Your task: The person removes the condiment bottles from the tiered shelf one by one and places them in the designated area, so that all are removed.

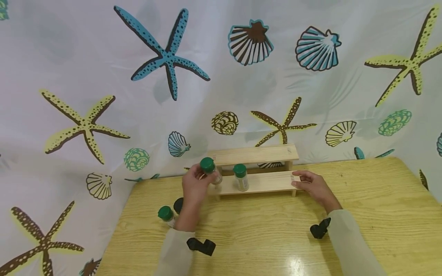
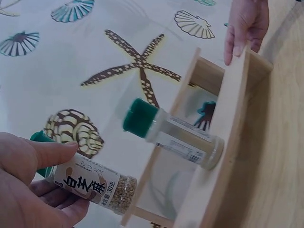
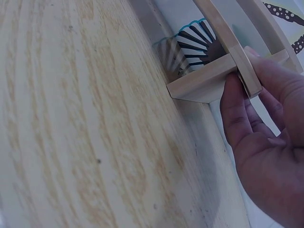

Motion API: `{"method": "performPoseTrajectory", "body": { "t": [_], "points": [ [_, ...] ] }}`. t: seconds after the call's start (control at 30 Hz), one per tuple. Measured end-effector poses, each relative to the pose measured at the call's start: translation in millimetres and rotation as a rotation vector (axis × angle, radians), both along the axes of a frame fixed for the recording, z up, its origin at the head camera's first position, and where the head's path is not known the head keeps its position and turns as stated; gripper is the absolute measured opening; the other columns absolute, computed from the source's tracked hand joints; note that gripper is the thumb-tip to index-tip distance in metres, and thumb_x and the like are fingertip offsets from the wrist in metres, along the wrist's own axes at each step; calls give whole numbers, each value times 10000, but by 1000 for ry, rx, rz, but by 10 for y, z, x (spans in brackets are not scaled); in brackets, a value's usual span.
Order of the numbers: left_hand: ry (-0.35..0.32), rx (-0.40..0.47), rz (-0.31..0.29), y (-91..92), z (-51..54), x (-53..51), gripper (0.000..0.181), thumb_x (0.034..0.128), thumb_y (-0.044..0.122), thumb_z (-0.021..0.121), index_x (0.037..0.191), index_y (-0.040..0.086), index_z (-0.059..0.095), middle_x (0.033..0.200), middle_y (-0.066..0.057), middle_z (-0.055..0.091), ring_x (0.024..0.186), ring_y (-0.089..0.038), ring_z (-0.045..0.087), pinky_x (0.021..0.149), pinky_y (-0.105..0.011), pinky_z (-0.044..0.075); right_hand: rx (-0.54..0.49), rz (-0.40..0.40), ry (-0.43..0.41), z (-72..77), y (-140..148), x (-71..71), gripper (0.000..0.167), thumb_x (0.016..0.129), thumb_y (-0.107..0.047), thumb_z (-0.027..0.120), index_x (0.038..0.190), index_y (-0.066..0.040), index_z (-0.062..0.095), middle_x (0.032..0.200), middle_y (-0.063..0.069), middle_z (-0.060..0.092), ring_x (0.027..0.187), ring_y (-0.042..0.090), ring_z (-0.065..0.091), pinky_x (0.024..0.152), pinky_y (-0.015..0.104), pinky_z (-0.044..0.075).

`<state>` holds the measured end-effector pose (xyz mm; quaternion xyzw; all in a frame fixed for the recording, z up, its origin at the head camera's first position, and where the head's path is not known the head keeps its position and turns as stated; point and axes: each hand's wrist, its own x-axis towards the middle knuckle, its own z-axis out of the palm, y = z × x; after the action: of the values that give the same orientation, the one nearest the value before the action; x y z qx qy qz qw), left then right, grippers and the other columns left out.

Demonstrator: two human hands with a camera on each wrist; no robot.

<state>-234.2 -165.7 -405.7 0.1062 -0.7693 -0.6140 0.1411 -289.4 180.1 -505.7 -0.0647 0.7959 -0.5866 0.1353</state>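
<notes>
My left hand (image 1: 195,188) holds a green-capped jar (image 1: 208,165) between thumb and fingers, over the left end of the lower shelf board. In the left wrist view that jar (image 2: 90,185) has a white label and pale seeds inside. A second green-capped jar (image 1: 241,178) stands upright on the lower board of the wooden two-tier rack (image 1: 269,181). At the rack's right end my right hand (image 1: 315,187) pinches the end of the lower board, thumb on one face and fingers on the other, as the right wrist view shows.
Another green-capped jar (image 1: 166,214) stands on the wooden table (image 1: 255,230) at the left, beside a black round cap (image 1: 178,205) partly hidden by my left forearm. The rack's upper board (image 1: 255,154) lies close to the patterned cloth (image 1: 241,88) behind.
</notes>
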Motion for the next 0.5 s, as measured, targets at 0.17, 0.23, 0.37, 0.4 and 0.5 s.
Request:
{"method": "performPoseTrajectory", "body": {
  "t": [0.17, 0.23, 0.37, 0.4, 0.5],
  "points": [
    [-4, -13, -52, -94, 173, 180, 391, 799, 89, 758, 1156, 27, 611, 1196, -151, 630, 1159, -237, 580, 990, -374, 513, 12, 2, 19, -109, 18, -45, 564, 903, -360, 641, 1373, -87, 491, 1381, 191, 429, 1214, 313, 450, 931, 413, 490],
    [-10, -29, -81, -149, 229, 265, 394, 804, 111, 758, 1165, 49, 612, 1192, -133, 635, 1155, -213, 583, 991, -353, 512, 15, 6, 27, -128, 14, -51, 572, 897, -378, 643, 1370, -92, 496, 1365, 192, 447, 1202, 313, 457, 916, 394, 496],
    [-8, -66, -127, -241, 300, 424, 408, 804, 124, 761, 1177, 60, 609, 1190, -134, 633, 1165, -206, 582, 1022, -323, 486, 27, 2, 30, -130, 8, -50, 585, 881, -412, 651, 1363, -113, 507, 1380, 182, 447, 1234, 324, 447, 944, 422, 490],
    [-11, -72, -138, -259, 305, 460, 411, 802, 126, 762, 1177, 59, 609, 1189, -137, 631, 1166, -207, 581, 1026, -317, 479, 30, 1, 30, -128, 9, -49, 587, 880, -415, 652, 1364, -116, 507, 1390, 184, 441, 1245, 333, 441, 957, 442, 486],
    [-20, -93, -166, -301, 291, 562, 415, 796, 117, 766, 1175, 44, 613, 1171, -152, 638, 1168, -221, 586, 1029, -301, 471, 50, -5, 33, -126, 18, -43, 582, 882, -415, 649, 1364, -122, 507, 1413, 185, 427, 1277, 350, 424, 985, 479, 469]
  ]
}}
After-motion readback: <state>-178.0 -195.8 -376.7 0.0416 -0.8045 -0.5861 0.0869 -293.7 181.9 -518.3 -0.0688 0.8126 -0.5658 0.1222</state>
